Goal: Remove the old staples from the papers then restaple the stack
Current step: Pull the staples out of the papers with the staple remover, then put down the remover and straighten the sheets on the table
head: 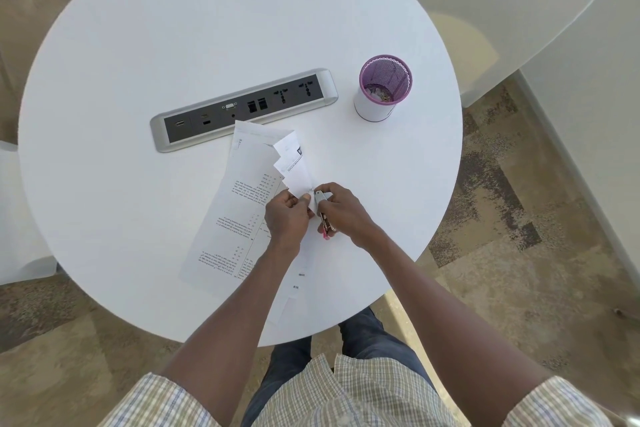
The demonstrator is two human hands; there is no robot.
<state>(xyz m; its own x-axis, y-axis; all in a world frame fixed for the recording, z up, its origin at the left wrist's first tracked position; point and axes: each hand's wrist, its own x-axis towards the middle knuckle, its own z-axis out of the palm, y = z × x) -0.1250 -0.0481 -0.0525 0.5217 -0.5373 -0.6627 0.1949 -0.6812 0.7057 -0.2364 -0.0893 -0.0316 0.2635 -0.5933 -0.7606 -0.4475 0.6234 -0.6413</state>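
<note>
The stack of white printed papers lies on the round white counter, its corner sheets folded up. The left hand pinches that corner; the right hand grips a small metal-and-pink stapler against it. A purple mesh cup stands well apart.

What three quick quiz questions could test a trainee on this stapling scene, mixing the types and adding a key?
1. True or false: the right hand holds the stapler at the papers' corner.
2. Which hand pinches the papers: A left hand, B right hand?
3. Fill in: the purple mesh cup stands to the ____ of the power strip on the table.

Key: 1 true; 2 A; 3 right.
</note>
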